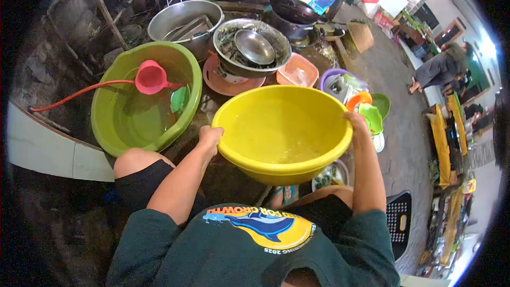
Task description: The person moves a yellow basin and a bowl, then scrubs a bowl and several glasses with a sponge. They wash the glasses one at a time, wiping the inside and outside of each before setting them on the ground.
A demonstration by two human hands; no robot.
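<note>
A large yellow basin is held up in front of me between both hands, over my lap. My left hand grips its left rim, with the fingers wrapped round the edge. On the opposite side, my right hand is closed on the right rim; part of its fingers is hidden behind the basin. A little clear water seems to lie in the bottom. To the left stands a green tub of water, with a pink dipper and a red hose in it.
Beyond the basin are a metal pot, a dirty metal bowl, a pink container and a purple basin of dishes. A black crate stands at the right. Another person is farther off.
</note>
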